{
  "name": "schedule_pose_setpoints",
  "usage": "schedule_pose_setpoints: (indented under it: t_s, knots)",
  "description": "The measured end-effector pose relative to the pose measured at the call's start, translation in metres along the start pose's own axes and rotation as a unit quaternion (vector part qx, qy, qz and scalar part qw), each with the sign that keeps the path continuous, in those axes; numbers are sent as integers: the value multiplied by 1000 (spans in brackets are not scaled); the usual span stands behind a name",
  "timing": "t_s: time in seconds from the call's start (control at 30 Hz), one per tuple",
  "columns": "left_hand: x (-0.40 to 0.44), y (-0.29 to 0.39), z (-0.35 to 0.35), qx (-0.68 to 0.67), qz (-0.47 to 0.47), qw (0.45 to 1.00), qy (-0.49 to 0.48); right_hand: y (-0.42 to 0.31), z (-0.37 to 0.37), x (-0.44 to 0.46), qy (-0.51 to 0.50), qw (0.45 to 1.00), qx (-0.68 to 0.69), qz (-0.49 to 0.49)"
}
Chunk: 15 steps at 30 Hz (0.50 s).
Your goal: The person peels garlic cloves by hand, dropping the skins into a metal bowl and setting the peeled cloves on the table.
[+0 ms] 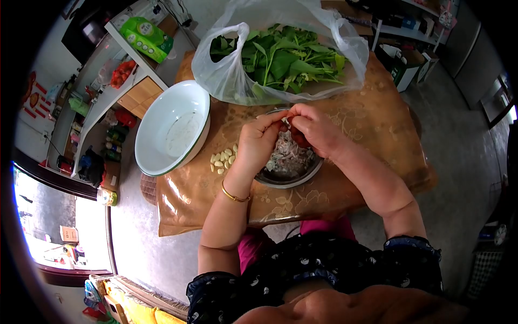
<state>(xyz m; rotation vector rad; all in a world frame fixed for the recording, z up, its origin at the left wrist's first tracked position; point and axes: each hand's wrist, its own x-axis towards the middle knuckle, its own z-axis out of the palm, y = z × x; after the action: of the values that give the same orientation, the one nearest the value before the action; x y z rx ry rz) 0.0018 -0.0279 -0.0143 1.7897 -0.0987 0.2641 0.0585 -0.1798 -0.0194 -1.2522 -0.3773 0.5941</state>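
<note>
A metal bowl (pixel 286 182) with pale, shredded scraps (pixel 291 156) in it stands on the table before me. Over its far part my left hand (pixel 261 137) and my right hand (pixel 313 127) meet, fingertips pinched together. Between them is something small and pale, partly hidden by the fingers; I cannot make out what it is. Dark red shows beneath my right fingers. Several peeled garlic cloves (pixel 223 157) lie on the table left of the bowl, near my left wrist, which wears a gold bangle.
A large white basin (pixel 172 129) rests at the table's left edge. A clear plastic bag (pixel 216 81) of green leaves (pixel 286 59) lies at the far side. The brown-covered table (pixel 377 124) ends just before my body. Shelves stand at the left.
</note>
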Motion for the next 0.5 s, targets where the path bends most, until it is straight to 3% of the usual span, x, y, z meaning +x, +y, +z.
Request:
schedule_pose_setpoints:
  t_s: [0.03,0.13,0.33,0.5]
  knots:
    - [0,2,0,-45,-59,997,1,-1,0,-1,-1,1000,0,-2]
    - [1,1,-3,-43,-49,998,3,-4,3,-3,2,1000,-2,-8]
    - [1,-8,-3,59,67,996,-12,0,3,-1,0,994,-73,-79]
    - [0,-3,-5,70,50,996,-15,-2,2,-3,-8,987,-132,-91]
